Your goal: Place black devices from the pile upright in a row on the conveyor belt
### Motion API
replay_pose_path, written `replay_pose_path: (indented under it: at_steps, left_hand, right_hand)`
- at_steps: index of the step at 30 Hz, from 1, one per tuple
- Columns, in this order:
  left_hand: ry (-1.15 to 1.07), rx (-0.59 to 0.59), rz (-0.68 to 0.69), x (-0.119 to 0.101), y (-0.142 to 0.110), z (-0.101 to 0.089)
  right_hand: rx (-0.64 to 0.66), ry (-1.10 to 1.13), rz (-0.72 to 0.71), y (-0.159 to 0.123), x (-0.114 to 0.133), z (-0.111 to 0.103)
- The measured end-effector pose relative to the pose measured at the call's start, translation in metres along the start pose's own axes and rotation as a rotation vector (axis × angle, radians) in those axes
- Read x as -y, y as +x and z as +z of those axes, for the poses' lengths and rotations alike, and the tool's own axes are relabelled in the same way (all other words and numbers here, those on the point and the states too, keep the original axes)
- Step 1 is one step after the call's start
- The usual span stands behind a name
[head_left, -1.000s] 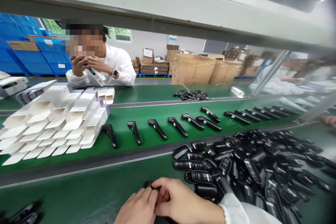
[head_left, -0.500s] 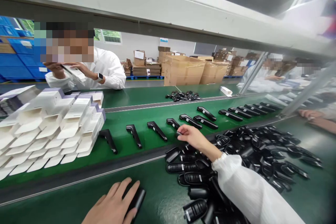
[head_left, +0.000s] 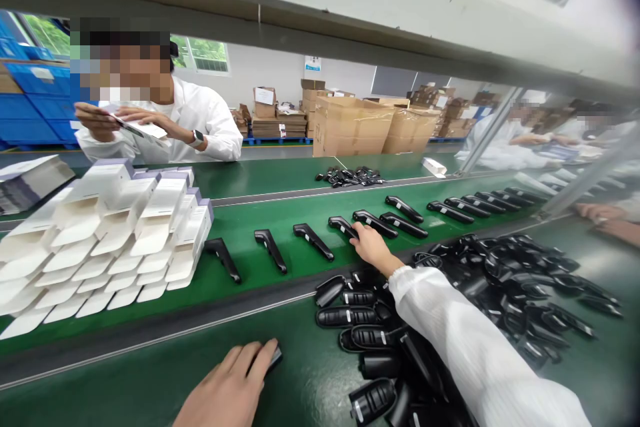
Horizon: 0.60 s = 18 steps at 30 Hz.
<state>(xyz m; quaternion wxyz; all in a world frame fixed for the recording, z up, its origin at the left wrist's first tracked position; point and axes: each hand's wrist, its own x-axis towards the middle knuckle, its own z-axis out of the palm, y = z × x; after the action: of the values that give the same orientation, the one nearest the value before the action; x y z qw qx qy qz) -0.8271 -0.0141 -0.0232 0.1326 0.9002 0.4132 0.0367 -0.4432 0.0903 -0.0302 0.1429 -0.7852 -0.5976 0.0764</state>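
My left hand (head_left: 227,380) is closed over a small black plastic piece (head_left: 275,356) on the near green table. Most of that piece is hidden under the fingers. My right hand (head_left: 374,247) reaches over the belt, its fingers closed on the lower end of a black angled handheld device (head_left: 342,225). Its fingertips are partly out of sight. Similar black devices lie in a row along the belt, one (head_left: 313,241) just left of this hand. Below my right forearm spreads a heap of black plastic shells (head_left: 350,315), some with ribbed insides.
Stacked open white boxes (head_left: 165,213) stand on the left of the green belt (head_left: 270,210). Across it, a person in a white coat (head_left: 200,113) holds a white box. Small black parts (head_left: 350,177) lie on the far table. A grey beam (head_left: 320,20) crosses overhead.
The devices and white boxes on the belt have shifted right. My right hand has moved slightly right, onto the device's end. My left hand has shifted right, its fingers drawn closer together over the black piece.
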Motion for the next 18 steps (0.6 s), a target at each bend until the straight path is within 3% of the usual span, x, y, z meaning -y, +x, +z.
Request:
replay_pose_path:
  at_steps: [3,5,6,8,10,13,18]
  left_hand:
    - [-0.013,-0.124,0.088,-0.014,0.023,-0.013]
    - [-0.034,-0.204,0.159,-0.024,0.042,-0.024]
    - [-0.048,-0.234,0.204,-0.029,0.052,-0.028]
    - [-0.081,-0.261,0.288,-0.038,0.068,-0.035]
    - [-0.117,-0.261,0.344,-0.047,0.081,-0.037]
    - [-0.149,-0.291,0.356,-0.055,0.096,-0.034]
    - [-0.186,-0.373,0.337,-0.059,0.113,-0.024]
  right_hand:
    - [-0.068,-0.009,0.013,-0.013,0.011,-0.016]
    - [-0.06,0.16,-0.1,-0.033,0.027,-0.031]
    - [0.009,0.301,-0.208,-0.045,0.036,-0.038]
    - [0.293,0.595,-0.46,-0.066,0.055,-0.052]
    - [0.526,0.763,-0.6,-0.081,0.069,-0.06]
    - [0.629,0.89,-0.55,-0.086,0.074,-0.063]
    - [0.545,1.029,-0.405,-0.082,0.064,-0.052]
